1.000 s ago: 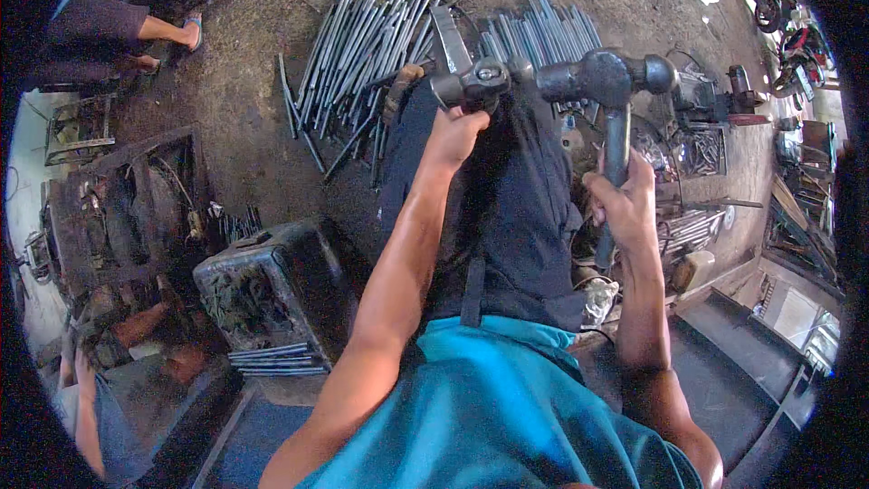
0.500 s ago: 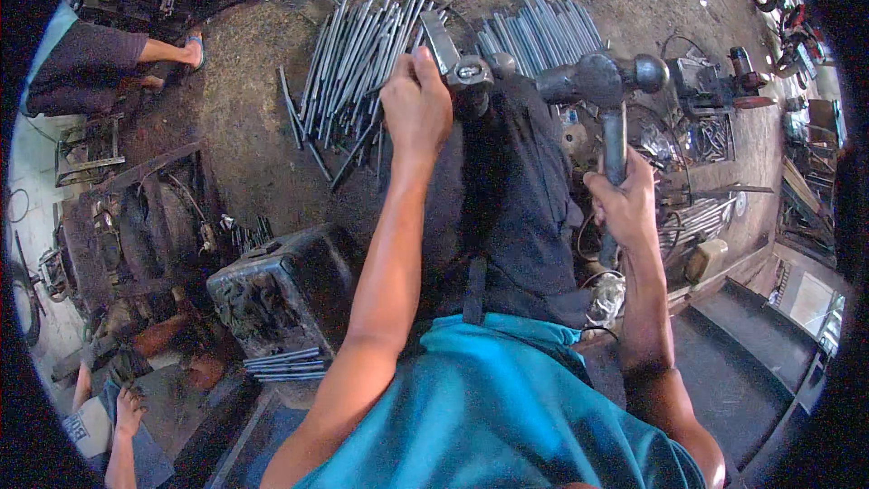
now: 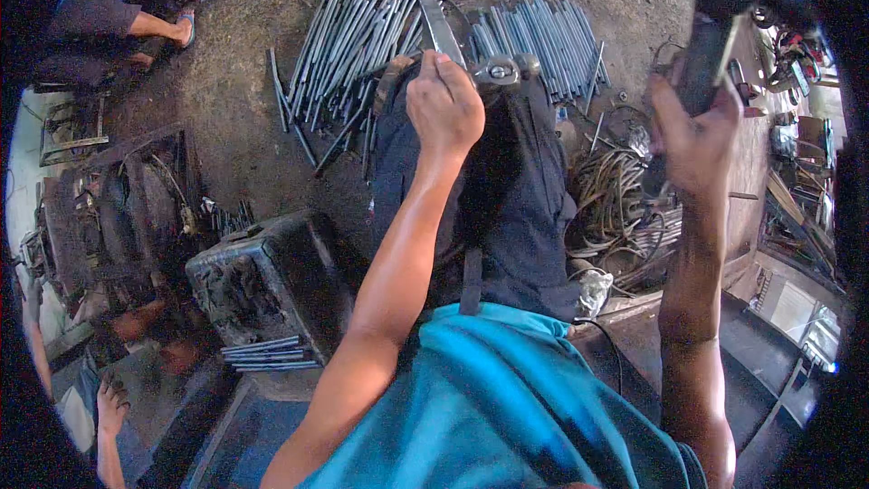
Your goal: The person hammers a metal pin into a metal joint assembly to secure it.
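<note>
My left hand (image 3: 445, 107) is closed around a flat metal bar (image 3: 438, 27) that sticks out beyond my fingers. Beside those fingers sits a rounded metal block (image 3: 500, 71) with a nut-like top, between my knees; whether the bar touches it I cannot tell. Raised at the right, my right hand (image 3: 699, 131) is wrapped around the handle of a ball-peen hammer (image 3: 711, 54). The hammer's dark head is high at the upper right, large, blurred and partly lost in shadow.
Two piles of metal rods, one at the left (image 3: 358, 54) and one at the right (image 3: 539, 41), lie on the floor ahead. Coiled cable (image 3: 615, 204) lies to the right. A dark jerrycan-like container (image 3: 272, 281) stands left, near short rods (image 3: 270, 355). Another person's hand (image 3: 112, 406) shows lower left.
My right hand has lifted the hammer up and to the right, away from the metal block. My left hand has shifted slightly right and down, still holding the bar.
</note>
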`<act>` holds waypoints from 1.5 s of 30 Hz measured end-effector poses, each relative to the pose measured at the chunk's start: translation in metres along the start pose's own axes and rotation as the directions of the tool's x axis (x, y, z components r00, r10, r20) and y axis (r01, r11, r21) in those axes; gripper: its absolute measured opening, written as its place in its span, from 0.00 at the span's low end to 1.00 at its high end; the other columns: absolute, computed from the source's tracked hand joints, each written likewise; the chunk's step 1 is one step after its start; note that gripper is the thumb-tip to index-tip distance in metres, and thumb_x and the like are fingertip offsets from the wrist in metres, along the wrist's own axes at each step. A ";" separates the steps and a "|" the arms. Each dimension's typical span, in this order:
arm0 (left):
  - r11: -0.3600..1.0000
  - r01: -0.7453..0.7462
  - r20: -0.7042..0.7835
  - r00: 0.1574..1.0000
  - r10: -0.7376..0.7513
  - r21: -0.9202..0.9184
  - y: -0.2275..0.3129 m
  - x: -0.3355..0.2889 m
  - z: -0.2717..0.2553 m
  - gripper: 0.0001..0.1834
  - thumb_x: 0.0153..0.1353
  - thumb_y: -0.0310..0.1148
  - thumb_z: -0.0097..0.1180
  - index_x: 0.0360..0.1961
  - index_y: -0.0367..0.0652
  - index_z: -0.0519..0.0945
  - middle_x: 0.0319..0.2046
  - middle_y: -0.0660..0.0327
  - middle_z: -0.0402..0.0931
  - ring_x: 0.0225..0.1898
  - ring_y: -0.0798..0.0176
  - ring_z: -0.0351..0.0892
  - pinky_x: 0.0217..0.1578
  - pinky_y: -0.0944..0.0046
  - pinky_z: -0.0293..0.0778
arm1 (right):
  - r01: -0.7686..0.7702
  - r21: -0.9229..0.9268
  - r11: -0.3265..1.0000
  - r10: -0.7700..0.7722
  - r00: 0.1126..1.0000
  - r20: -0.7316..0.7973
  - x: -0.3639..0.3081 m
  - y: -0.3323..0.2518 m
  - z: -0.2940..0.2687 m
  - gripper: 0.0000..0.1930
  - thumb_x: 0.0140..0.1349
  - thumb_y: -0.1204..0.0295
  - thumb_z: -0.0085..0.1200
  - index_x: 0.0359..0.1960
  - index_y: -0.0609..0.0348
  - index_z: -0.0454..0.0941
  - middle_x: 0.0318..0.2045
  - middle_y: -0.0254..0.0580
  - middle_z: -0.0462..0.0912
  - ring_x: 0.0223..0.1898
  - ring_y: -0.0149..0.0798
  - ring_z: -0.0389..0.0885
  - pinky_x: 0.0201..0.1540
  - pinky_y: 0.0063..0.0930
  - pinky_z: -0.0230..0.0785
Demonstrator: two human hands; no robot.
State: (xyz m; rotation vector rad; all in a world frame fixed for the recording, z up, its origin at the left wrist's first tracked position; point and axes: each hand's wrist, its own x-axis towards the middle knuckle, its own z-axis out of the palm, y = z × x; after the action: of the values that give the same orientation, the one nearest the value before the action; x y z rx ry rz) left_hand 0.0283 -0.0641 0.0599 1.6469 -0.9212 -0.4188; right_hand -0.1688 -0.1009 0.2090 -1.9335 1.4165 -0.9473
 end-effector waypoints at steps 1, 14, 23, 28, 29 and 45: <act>0.999 -0.047 -0.005 0.999 0.047 0.014 0.001 0.000 0.002 0.19 0.65 0.39 0.36 0.24 0.36 0.69 0.13 0.47 0.71 0.22 0.38 0.75 0.27 0.44 0.67 | 0.143 -0.042 0.989 -0.144 0.989 -0.032 -0.005 0.011 0.008 0.13 0.53 0.76 0.57 0.40 0.68 0.73 0.27 0.39 0.78 0.24 0.29 0.74 0.27 0.23 0.69; 0.995 -0.103 -0.006 0.995 0.103 -0.004 -0.007 -0.007 -0.002 0.16 0.65 0.37 0.35 0.25 0.37 0.68 0.14 0.48 0.72 0.22 0.39 0.75 0.26 0.44 0.67 | -0.158 -0.016 0.987 0.158 0.983 0.092 0.006 -0.034 -0.005 0.12 0.52 0.73 0.58 0.36 0.67 0.74 0.26 0.39 0.78 0.28 0.29 0.74 0.32 0.25 0.69; 0.999 -0.023 0.015 1.000 0.023 0.031 -0.001 -0.014 0.000 0.16 0.65 0.37 0.35 0.27 0.36 0.68 0.17 0.43 0.73 0.23 0.33 0.73 0.28 0.41 0.66 | -0.042 -0.209 0.977 0.128 0.900 0.417 -0.019 0.016 0.034 0.25 0.45 0.72 0.57 0.46 0.73 0.72 0.22 0.56 0.76 0.22 0.39 0.76 0.28 0.33 0.68; 0.996 -0.091 0.006 0.996 0.091 0.010 -0.018 -0.013 -0.005 0.18 0.66 0.37 0.33 0.24 0.37 0.68 0.15 0.49 0.71 0.20 0.44 0.75 0.25 0.51 0.68 | 0.162 0.084 0.983 -0.171 0.977 0.124 0.000 -0.020 0.029 0.17 0.49 0.76 0.57 0.41 0.72 0.74 0.20 0.34 0.77 0.20 0.29 0.71 0.24 0.27 0.66; 0.997 -0.071 0.008 0.997 0.071 0.012 -0.015 -0.014 -0.008 0.18 0.66 0.37 0.33 0.24 0.37 0.68 0.15 0.49 0.71 0.20 0.44 0.75 0.25 0.51 0.68 | 0.000 0.144 0.990 -0.020 0.991 0.135 0.000 -0.039 0.019 0.12 0.50 0.79 0.56 0.38 0.67 0.74 0.23 0.33 0.76 0.24 0.27 0.72 0.27 0.25 0.67; 0.995 -0.052 0.010 0.999 0.053 -0.082 -0.012 -0.009 -0.006 0.18 0.66 0.40 0.34 0.26 0.38 0.67 0.12 0.48 0.69 0.19 0.38 0.74 0.23 0.46 0.67 | -0.076 0.099 0.992 0.064 0.991 0.115 -0.001 -0.042 0.023 0.09 0.51 0.78 0.56 0.34 0.67 0.74 0.21 0.37 0.76 0.23 0.29 0.74 0.25 0.24 0.67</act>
State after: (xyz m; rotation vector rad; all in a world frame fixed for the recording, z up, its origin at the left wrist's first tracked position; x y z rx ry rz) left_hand 0.0311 -0.0523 0.0484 1.5438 -0.9423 -0.4250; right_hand -0.1265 -0.0873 0.2278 -1.8201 1.3361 -0.8490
